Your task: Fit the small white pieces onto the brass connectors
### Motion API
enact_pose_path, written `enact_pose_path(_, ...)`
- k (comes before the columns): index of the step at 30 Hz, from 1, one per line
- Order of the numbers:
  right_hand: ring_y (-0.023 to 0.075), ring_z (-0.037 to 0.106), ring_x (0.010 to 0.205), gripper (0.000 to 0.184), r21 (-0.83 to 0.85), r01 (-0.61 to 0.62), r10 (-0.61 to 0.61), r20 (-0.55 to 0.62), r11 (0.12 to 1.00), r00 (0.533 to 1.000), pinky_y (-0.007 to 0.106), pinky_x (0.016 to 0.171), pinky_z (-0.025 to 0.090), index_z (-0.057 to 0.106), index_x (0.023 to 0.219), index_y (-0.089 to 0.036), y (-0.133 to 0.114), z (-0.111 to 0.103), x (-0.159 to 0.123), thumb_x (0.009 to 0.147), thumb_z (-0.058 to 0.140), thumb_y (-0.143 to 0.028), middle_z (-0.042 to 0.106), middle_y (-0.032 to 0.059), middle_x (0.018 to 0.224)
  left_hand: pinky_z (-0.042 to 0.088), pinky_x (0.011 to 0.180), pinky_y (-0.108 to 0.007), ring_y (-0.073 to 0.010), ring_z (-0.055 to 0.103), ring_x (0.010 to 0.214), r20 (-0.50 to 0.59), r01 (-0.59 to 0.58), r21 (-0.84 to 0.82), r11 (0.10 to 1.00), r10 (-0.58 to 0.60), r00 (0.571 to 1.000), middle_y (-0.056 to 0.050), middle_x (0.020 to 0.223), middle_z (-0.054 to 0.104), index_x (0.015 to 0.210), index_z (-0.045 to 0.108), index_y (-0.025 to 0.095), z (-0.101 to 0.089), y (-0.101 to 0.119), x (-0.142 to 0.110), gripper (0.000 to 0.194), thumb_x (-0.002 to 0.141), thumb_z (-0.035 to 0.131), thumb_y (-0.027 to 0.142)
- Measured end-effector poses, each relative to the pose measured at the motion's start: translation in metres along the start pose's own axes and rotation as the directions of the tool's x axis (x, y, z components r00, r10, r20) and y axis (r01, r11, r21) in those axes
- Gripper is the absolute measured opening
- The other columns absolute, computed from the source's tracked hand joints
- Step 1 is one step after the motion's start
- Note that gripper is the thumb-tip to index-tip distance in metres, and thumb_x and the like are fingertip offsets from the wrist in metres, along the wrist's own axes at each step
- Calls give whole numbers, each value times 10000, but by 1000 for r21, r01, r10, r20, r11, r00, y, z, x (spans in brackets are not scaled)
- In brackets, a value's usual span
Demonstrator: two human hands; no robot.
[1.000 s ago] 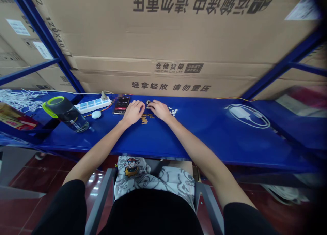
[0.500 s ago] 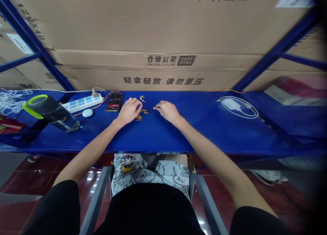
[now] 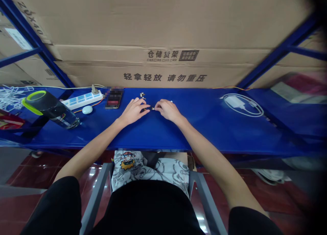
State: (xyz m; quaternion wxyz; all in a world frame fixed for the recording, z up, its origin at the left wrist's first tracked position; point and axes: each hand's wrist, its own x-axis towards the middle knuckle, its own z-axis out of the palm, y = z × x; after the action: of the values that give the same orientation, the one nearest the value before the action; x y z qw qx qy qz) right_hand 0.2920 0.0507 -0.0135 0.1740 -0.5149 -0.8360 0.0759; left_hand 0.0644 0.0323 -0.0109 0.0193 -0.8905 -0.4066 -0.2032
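Note:
My left hand (image 3: 133, 111) and my right hand (image 3: 167, 111) rest close together on a blue metal shelf top (image 3: 204, 132), fingertips almost meeting. A tiny metal part (image 3: 152, 108) sits at the fingertips of my right hand, seemingly pinched there. Too little shows to tell whether my left fingers hold anything. Beyond them lies a small metal fitting (image 3: 142, 96), apart from both hands. A white speck (image 3: 171, 101) lies just past my right hand. The brass pieces seen earlier do not show and may be under my hands.
To the left stand a power strip (image 3: 82, 100), a phone (image 3: 114, 98) with a blurred screen, a small white oval object (image 3: 87, 109) and a green-rimmed bottle (image 3: 51, 110). A white charger and cable (image 3: 241, 104) lie right. Cardboard boxes form the back.
My hands have moved closer together, and my right hand has shifted left. The brass pieces and white beads seen earlier no longer show. The view has tilted slightly upward.

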Motion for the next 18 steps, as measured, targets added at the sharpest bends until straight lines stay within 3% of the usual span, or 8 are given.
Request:
enact_pose_path(4, 244, 678, 943, 139, 52, 75, -71, -59, 996, 996, 337, 797, 473, 723, 949, -211, -6, -2, -2, 966, 586, -196, 743, 74, 994, 414, 894, -422, -275, 539, 1054, -14, 2, 20, 1000, -1, 1000, -76, 1188, 660, 1241, 700, 245, -1, 3, 1, 342, 1040, 498, 435)
enact_pose_path(9, 192, 703, 770, 144, 309, 117, -85, -114, 944, 990, 310, 766, 505, 706, 957, -205, -14, -3, -4, 964, 563, -196, 761, 32, 843, 394, 876, -420, -280, 539, 1045, -60, 15, 59, 998, -11, 998, -80, 1138, 676, 1188, 705, 234, -2, 0, 1, 364, 1057, 437, 444)
enact_pose_path(13, 190, 728, 755, 124, 543, 121, -39, -161, 831, 986, 328, 790, 551, 696, 874, -204, -18, -3, -5, 928, 620, -286, 762, 30, 807, 387, 875, -424, -281, 544, 1037, -69, 10, 90, 996, -4, 998, -85, 1154, 681, 1200, 677, 233, -4, -1, 0, 399, 1085, 341, 417)
enact_pose_path(18, 208, 736, 772, 255, 758, 130, -6, -164, 639, 986, 381, 813, 585, 702, 885, -186, -19, 0, -3, 864, 709, -440, 764, 65, 855, 388, 859, -415, -279, 559, 1014, -43, -45, 133, 990, 51, 998, -108, 1158, 689, 1233, 606, 194, -7, 1, 0, 401, 1101, 250, 323)
